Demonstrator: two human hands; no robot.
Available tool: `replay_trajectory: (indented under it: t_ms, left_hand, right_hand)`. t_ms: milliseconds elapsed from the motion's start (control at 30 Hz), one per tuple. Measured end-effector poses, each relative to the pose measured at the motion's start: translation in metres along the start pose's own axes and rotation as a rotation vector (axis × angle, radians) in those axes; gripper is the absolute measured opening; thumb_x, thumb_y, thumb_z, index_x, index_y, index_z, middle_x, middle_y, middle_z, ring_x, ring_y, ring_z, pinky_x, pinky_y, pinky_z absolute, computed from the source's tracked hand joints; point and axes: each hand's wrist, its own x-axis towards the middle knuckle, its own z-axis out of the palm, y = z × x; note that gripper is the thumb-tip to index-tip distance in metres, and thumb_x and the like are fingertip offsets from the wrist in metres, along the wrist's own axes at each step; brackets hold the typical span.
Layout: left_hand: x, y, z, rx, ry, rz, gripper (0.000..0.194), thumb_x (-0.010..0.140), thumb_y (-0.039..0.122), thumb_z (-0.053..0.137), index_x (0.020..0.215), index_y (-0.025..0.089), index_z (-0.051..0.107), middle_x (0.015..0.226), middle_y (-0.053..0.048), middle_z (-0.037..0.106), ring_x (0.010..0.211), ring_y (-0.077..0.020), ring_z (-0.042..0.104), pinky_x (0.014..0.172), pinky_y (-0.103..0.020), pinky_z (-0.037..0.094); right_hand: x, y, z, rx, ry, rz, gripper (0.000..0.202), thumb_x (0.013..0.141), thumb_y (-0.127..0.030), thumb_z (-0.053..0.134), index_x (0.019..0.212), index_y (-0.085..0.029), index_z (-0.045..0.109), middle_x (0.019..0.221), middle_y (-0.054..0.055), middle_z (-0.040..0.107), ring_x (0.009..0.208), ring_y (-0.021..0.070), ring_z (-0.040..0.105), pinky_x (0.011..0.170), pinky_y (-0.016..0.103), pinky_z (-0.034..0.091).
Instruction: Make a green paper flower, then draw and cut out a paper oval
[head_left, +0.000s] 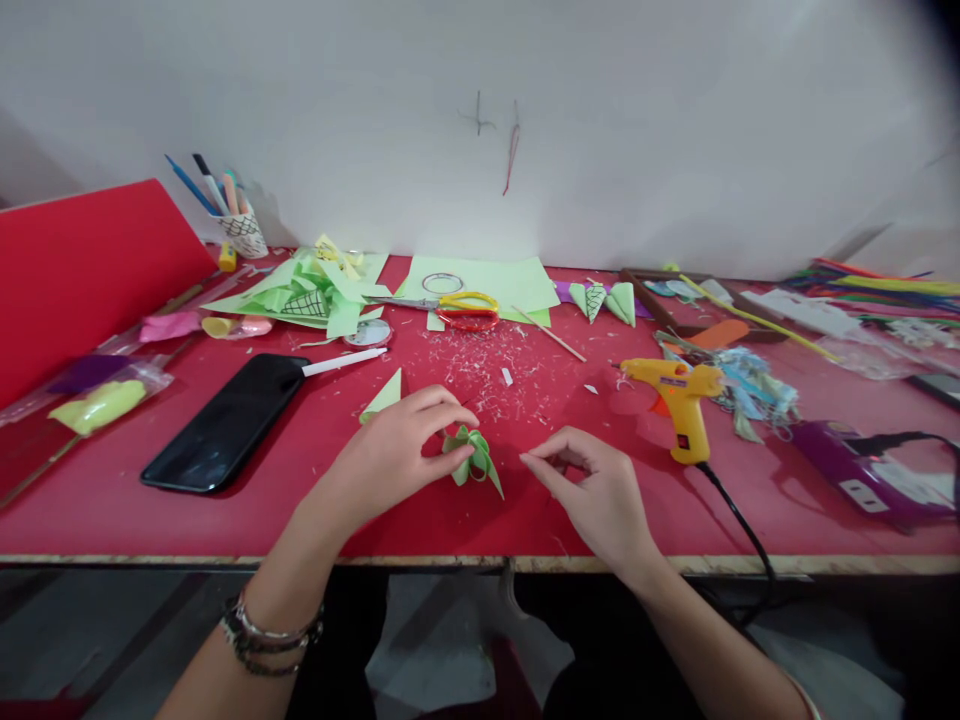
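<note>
My left hand (409,440) pinches a small light-green folded-paper piece (478,455) between thumb and fingers, just above the red table. The piece has curled loops and one pointed tip; my fingers cover part of it. To its right, apart from it, my right hand (592,485) is closed with thumb and fingertips pressed together. Whatever may be between those fingertips is too small to make out. Behind my left hand lies a green paper cone (382,397). A yellow hot glue gun (679,400) rests on its side beyond my right hand, its cord running over the table edge.
A black phone (229,425) with a white pen (345,362) lies left. Behind are scissors (469,310), green paper sheets (517,280), paper scraps (300,290), a wooden stick (551,335) and several paper cones (595,300). A purple power strip (855,470) sits right.
</note>
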Motion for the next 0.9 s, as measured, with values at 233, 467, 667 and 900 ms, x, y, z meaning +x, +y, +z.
replay_trajectory:
  t_ms: [233, 467, 667, 900]
  left_hand:
    - [0.0009, 0.0052, 0.0033, 0.021, -0.008, 0.104, 0.013, 0.087, 0.022, 0.048, 0.091, 0.02, 0.06, 0.091, -0.002, 0.059, 0.084, -0.0138, 0.056, 0.073, -0.026, 0.044]
    - [-0.0028, 0.0017, -0.0015, -0.027, 0.033, 0.059, 0.026, 0.084, 0.035, 0.053, 0.105, 0.022, 0.057, 0.101, -0.004, 0.06, 0.091, -0.0166, 0.056, 0.079, -0.03, 0.045]
    - [-0.0023, -0.0001, 0.0038, 0.044, 0.026, 0.046, 0.018, 0.085, 0.033, 0.052, 0.091, 0.018, 0.06, 0.09, -0.003, 0.061, 0.082, -0.0154, 0.057, 0.072, -0.028, 0.044]
    - [-0.0014, 0.0074, 0.0049, 0.066, -0.035, 0.201, 0.012, 0.084, 0.025, 0.055, 0.093, 0.02, 0.06, 0.09, -0.001, 0.061, 0.079, -0.0128, 0.057, 0.068, -0.024, 0.042]
  right_hand:
    - [-0.0001, -0.0067, -0.0013, -0.009, -0.038, -0.005, 0.014, 0.082, -0.025, 0.054, 0.079, -0.019, 0.066, 0.066, 0.0, 0.063, 0.046, 0.008, 0.05, 0.052, 0.022, 0.045]
    - [0.0049, -0.0042, -0.0009, -0.028, 0.046, -0.044, 0.016, 0.083, -0.019, 0.045, 0.083, -0.018, 0.062, 0.076, 0.003, 0.063, 0.057, 0.011, 0.058, 0.054, 0.022, 0.047]
    - [0.0049, -0.0025, 0.0009, -0.083, 0.021, -0.099, 0.014, 0.078, -0.015, 0.05, 0.08, -0.019, 0.064, 0.074, 0.002, 0.065, 0.066, 0.0127, 0.059, 0.062, 0.024, 0.047]
    - [0.0068, -0.0024, -0.0001, -0.038, 0.066, -0.155, 0.009, 0.076, -0.012, 0.056, 0.073, -0.019, 0.062, 0.079, 0.003, 0.063, 0.065, 0.0116, 0.056, 0.06, 0.024, 0.046]
